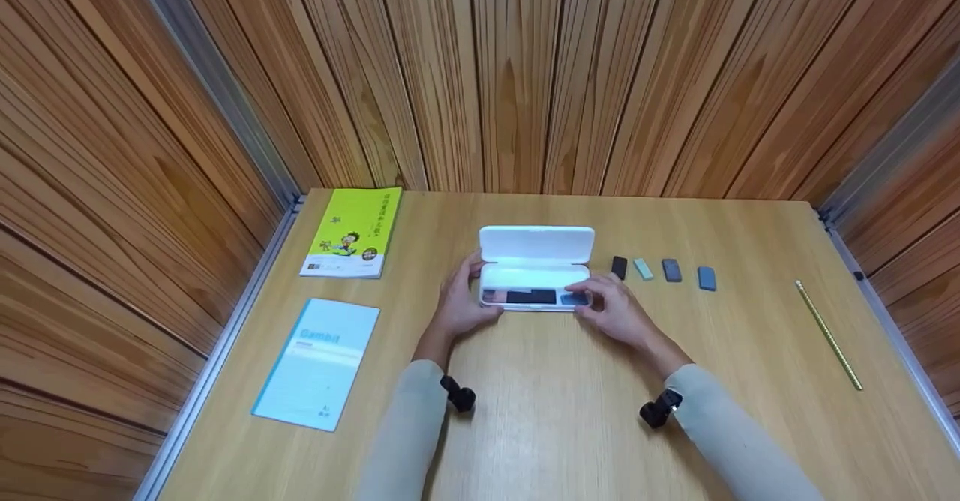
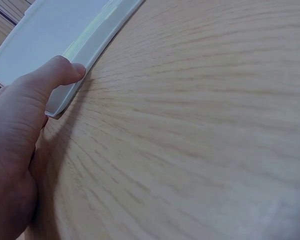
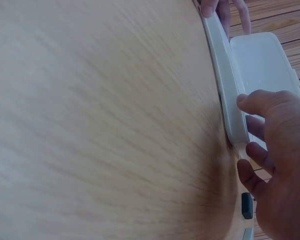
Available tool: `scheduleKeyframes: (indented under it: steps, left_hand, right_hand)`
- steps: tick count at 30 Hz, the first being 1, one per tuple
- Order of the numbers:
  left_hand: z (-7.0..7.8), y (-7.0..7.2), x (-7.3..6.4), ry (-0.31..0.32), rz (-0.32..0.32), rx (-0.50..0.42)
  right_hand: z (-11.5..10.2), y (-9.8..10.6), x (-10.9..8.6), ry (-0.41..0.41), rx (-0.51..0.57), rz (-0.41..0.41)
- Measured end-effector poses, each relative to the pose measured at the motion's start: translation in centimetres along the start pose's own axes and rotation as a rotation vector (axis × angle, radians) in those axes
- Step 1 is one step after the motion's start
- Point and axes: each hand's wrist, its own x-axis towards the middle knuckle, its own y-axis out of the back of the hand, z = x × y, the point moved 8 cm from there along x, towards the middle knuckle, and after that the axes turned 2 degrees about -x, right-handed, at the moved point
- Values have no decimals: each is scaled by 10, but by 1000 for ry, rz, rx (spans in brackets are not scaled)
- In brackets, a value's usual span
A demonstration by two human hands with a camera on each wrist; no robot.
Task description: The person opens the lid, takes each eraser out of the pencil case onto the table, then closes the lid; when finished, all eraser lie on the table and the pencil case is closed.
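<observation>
An open white pencil case stands mid-table with its lid raised at the back. My left hand grips its left end, the thumb along the front wall and the other fingers round the side. At the right end is my right hand, bent, with a fingertip over the tray by a blue eraser. In the right wrist view its thumb lies at the front wall. Whether it pinches the eraser or the case wall is hidden. A black block and something pinkish also lie inside.
Right of the case stand a black block, a pale green eraser, a dark grey-blue one and a blue one. A gold pencil-like stick lies far right. On the left are a yellow-green book and a light-blue notebook.
</observation>
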Motion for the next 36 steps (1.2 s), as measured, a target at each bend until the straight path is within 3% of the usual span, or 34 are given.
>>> scheduleKeyframes:
  steps: [16,21,29,36]
  left_hand:
    - [-1,0,0,22,12,-17]
    - [-1,-1,0,28,9,-17]
    - [5,-1,-1,6,-2,26]
    - [4,-1,-2,26,-9,44]
  right_hand:
    - [3,-1,-4,7,24,7]
    - [3,-6,-3,6,25,-25]
    - [1,-11,0,-1,23,-61]
    - [3,-13,3,-8,7,-64]
